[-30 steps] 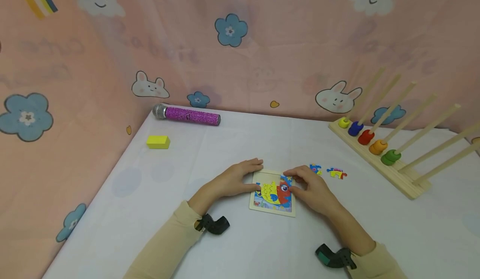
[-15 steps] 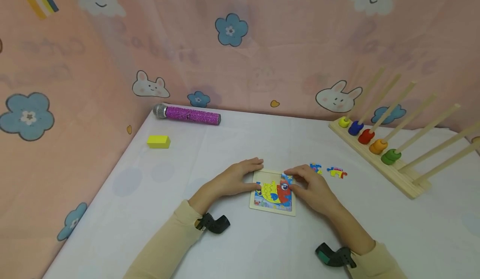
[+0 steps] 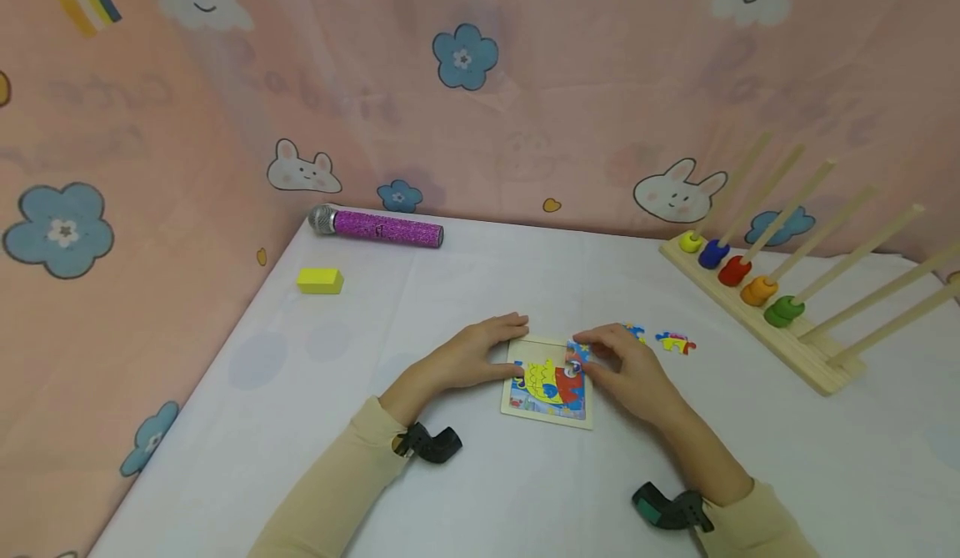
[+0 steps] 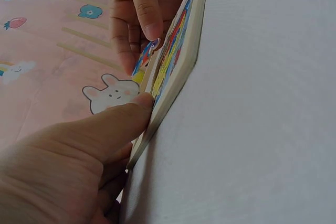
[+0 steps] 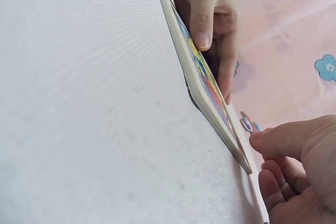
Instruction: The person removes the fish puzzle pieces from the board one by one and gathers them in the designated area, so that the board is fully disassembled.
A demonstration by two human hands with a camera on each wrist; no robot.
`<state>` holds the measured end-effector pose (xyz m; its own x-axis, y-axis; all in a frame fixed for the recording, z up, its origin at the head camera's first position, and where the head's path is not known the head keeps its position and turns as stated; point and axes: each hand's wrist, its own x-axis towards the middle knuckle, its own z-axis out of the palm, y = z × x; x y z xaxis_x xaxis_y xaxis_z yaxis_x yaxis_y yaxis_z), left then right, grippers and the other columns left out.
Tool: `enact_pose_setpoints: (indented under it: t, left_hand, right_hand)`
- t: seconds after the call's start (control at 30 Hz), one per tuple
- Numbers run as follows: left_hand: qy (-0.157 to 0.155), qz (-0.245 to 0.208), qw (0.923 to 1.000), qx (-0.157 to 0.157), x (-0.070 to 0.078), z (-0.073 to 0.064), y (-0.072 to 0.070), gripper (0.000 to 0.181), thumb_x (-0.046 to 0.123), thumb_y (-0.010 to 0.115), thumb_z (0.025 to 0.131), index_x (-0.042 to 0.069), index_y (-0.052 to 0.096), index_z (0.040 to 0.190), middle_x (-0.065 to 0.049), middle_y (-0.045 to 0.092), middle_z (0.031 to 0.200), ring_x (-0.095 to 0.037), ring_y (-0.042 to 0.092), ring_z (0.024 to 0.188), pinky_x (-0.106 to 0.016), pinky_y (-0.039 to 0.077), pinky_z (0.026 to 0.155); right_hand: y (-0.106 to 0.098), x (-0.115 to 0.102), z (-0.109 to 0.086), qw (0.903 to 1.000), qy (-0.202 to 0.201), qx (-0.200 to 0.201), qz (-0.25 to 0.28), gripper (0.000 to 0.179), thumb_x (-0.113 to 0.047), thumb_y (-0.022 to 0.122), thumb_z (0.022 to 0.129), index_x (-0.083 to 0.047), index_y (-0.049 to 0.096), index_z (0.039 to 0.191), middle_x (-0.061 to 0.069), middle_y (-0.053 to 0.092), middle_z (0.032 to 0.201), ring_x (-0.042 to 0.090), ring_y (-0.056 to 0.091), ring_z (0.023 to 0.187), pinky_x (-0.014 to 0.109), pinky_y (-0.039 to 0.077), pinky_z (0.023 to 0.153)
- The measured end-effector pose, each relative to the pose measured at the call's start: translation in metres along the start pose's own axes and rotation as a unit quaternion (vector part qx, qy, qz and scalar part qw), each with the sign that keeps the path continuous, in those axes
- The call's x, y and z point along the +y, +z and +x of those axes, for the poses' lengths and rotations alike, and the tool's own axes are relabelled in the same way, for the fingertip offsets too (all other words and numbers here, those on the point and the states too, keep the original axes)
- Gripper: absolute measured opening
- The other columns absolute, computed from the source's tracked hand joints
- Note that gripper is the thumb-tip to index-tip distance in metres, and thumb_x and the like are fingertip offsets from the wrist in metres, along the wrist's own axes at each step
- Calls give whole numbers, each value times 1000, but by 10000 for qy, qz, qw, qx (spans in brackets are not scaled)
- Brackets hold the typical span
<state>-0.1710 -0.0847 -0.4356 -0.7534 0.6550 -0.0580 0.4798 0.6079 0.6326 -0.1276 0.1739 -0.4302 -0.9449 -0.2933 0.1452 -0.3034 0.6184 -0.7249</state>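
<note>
A small wooden jigsaw board (image 3: 540, 419) with a yellow and red fish picture lies on the white table. My left hand (image 3: 472, 354) grips its left side, thumb (image 4: 123, 121) on the top face and fingers at the edge. Between thumb and fingertips, my right hand (image 3: 633, 374) pinches a blue and red puzzle piece (image 3: 577, 353) over the board's upper right corner. This puzzle piece (image 4: 145, 59) stands tilted and raised from the board in the left wrist view. Bare wood shows along the board's top part. Two loose puzzle pieces lie beyond the right hand, one (image 3: 677, 343) fully visible, the other (image 3: 636, 330) partly hidden.
At the right stands a wooden peg abacus (image 3: 772, 324) with coloured beads. A purple glitter microphone (image 3: 386, 228) lies at the back left, with a yellow block (image 3: 320, 281) in front of it. A pink patterned cloth (image 3: 525, 124) hangs behind the table.
The puzzle piece at the board's upper right has come up out of the picture, pinched in my right hand, which has shifted slightly. My left hand keeps its place on the board.
</note>
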Motion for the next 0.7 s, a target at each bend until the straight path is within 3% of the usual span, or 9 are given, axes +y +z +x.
enact_pose_setpoints:
  t: [0.37, 0.53, 0.7]
  left_hand:
    - [31, -38, 10000, 11, 2, 0, 1, 63, 34, 68, 88, 9, 46, 141, 1, 33, 153, -16, 26, 144, -35, 27, 117]
    - [-30, -49, 10000, 15, 3, 0, 0, 63, 34, 67, 88, 10, 46, 141, 1, 33, 154, -16, 26, 144, -35, 27, 117]
    - [-50, -28, 10000, -4, 2, 1, 0, 63, 35, 67, 88, 11, 45, 142, 2, 33, 154, -15, 25, 144, -35, 26, 117]
  right_hand:
    - [-14, 4, 3, 9988, 395, -278, -25, 30, -9, 62, 90, -8, 62, 120, 9, 57, 117, 23, 53, 107, 47, 50, 94]
    - [-30, 8, 0, 9976, 584, -356, 111, 31, -7, 61, 91, -6, 60, 122, 12, 54, 120, 27, 51, 112, 46, 49, 97]
    - [-52, 13, -7, 9965, 776, -304, -102, 32, -10, 59, 93, -8, 58, 124, 10, 52, 122, 28, 50, 115, 43, 49, 97]
